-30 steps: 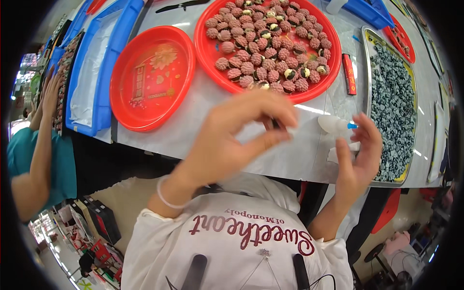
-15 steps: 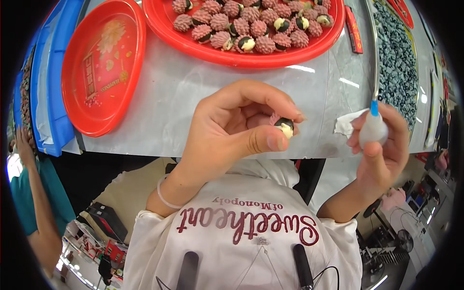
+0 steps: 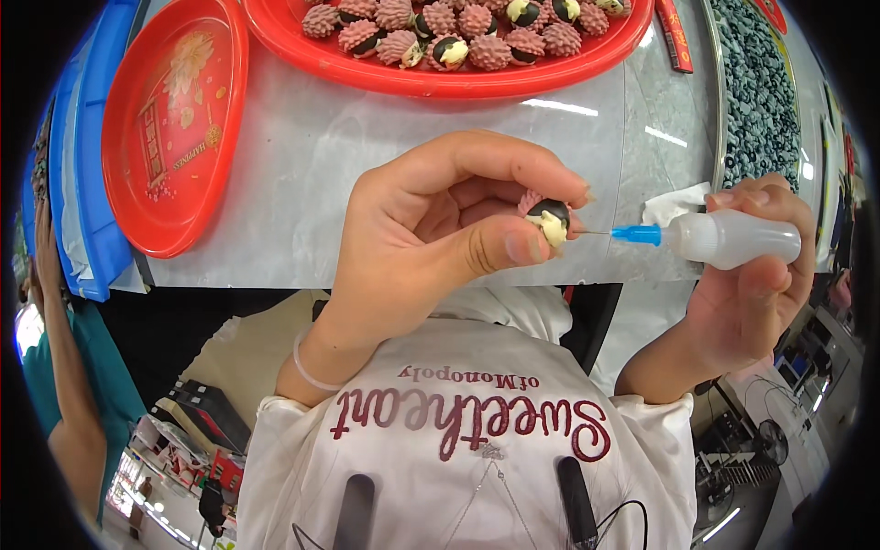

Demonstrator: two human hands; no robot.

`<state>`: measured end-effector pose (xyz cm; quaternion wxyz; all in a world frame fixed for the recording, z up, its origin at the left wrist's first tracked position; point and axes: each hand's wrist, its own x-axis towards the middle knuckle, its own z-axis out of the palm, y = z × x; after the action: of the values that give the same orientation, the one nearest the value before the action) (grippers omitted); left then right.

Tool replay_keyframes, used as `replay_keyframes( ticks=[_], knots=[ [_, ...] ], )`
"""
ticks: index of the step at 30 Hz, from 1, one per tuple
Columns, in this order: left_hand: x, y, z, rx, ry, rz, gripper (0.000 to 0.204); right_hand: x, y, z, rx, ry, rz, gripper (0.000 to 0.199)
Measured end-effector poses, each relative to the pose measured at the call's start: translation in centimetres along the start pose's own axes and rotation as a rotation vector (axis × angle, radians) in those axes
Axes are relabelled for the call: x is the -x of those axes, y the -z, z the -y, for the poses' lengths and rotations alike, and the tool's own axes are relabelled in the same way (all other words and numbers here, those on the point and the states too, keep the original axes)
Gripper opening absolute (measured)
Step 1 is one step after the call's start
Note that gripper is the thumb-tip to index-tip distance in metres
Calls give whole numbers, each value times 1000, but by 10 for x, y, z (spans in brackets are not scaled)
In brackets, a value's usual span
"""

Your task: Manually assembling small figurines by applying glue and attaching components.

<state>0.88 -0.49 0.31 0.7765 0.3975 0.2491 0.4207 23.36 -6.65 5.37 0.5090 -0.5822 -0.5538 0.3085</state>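
Between the thumb and fingers of my left hand (image 3: 431,215) is a small knobbly figurine (image 3: 549,220), pink on its back with a black and cream front. My right hand (image 3: 752,275) grips a translucent squeeze bottle (image 3: 738,240) lying sideways, with a blue needle tip (image 3: 636,235). Its thin needle points left and reaches the figurine's cream part; whether it touches, I cannot tell. Above my hands, a red oval tray (image 3: 440,84) holds several similar pink, black and cream figurines (image 3: 490,52).
An empty-looking red oval tray (image 3: 174,119) with gold print lies left, beside blue bins (image 3: 92,183). At right stand a tray of dark small pieces (image 3: 756,101), a red strip (image 3: 674,37) and a white tissue (image 3: 676,203). Another person's arm (image 3: 64,339) shows far left.
My right hand has turned the bottle from needle-up to needle-left and brought the tip to the figurine. My left hand still holds the figurine. The view has shifted slightly.
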Motion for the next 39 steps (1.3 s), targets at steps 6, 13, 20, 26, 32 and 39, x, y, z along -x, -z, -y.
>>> replay_keyframes(
  ticks=[6, 13, 20, 26, 32, 39],
  knots=[
    [-1, 1, 1, -55, -16, 15, 39, -8, 3, 17, 296, 246, 100, 52],
    [-2, 1, 2, -85, -21, 26, 38, -13, -6, 46, 394, 429, 281, 41],
    [-2, 1, 4, -60, -37, 31, 38, -8, -8, 43, 407, 428, 209, 40],
    [-1, -2, 0, -32, 10, -4, 37, 1, 12, 28, 373, 369, 164, 49],
    [0, -2, -4, 3, 44, -6, 36, 10, 3, 1, -54, 33, -240, 44],
    [-3, 0, -3, -18, 26, 11, 35, -1, -13, -12, -263, -77, -176, 34]
  ],
)
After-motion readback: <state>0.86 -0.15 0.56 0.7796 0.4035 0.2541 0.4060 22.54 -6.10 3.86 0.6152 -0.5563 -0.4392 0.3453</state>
